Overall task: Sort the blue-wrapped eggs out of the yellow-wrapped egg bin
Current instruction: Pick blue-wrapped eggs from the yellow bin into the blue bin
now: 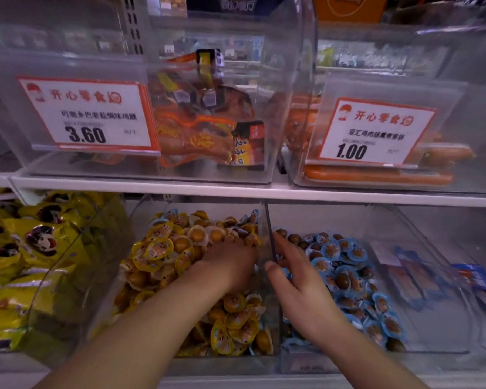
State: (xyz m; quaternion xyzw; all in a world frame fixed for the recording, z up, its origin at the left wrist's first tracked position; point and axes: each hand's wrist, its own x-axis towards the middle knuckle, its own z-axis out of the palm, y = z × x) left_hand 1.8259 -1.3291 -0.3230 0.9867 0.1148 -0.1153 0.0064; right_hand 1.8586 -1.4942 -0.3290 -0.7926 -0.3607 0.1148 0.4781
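The clear yellow-wrapped egg bin (222, 362) holds a heap of yellow-wrapped eggs (157, 248). A few blue-wrapped eggs (172, 213) lie at its back edge, one more by the back right corner. My left hand (230, 262) is dug into the yellow heap beside the bin's right wall, its fingertips buried among the eggs. The neighbouring bin (306, 360) on the right holds blue-wrapped eggs (345, 276). My right hand (295, 279) lies over that blue pile just right of the divider (270, 234), fingers stretched out, thumb by the wall, nothing seen in it.
Yellow snack packets (26, 248) fill the bin at far left. Blue packets (413, 276) lie in a bin at far right. A white shelf edge (236, 190) runs just above the egg bins, carrying clear boxes of sausages and two price signs.
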